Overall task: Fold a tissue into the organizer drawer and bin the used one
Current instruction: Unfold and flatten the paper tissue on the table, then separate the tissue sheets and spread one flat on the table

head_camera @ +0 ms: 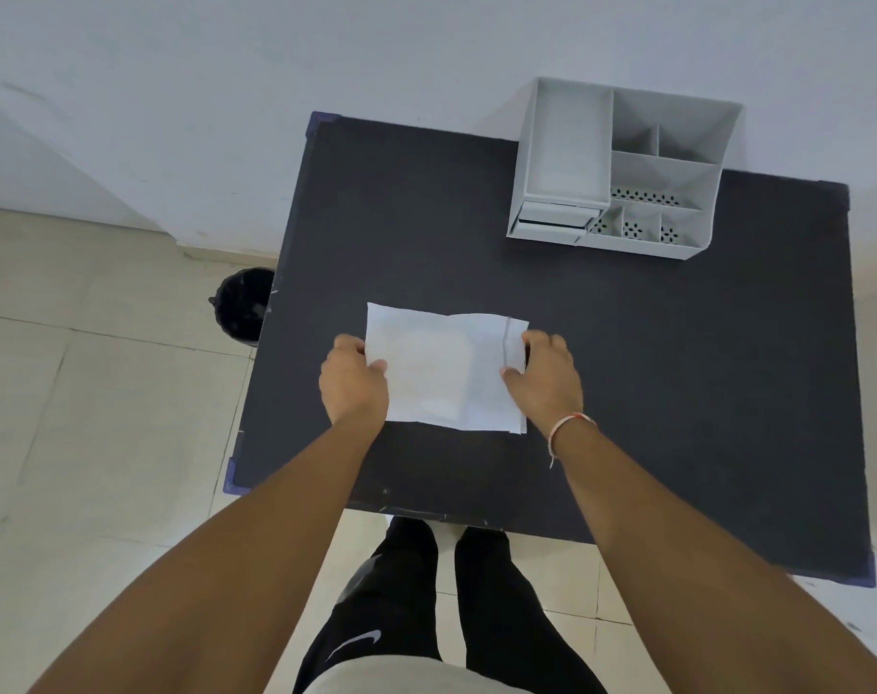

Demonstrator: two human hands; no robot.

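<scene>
A white tissue (444, 369) lies flat on the black table (676, 368), folded into a rectangle with a layered edge on its right. My left hand (352, 380) pinches its left edge, thumb on top. My right hand (546, 375) grips the right edge the same way. The grey organizer (621, 167) stands at the table's far right, with its small drawer (556, 222) at the lower left front, apparently shut. A black bin (243, 303) stands on the floor left of the table.
A white wall runs behind the table. Pale floor tiles (100, 443) lie to the left and below. My legs in black trousers (426, 603) stand at the table's near edge. Bare tabletop lies between the tissue and the organizer.
</scene>
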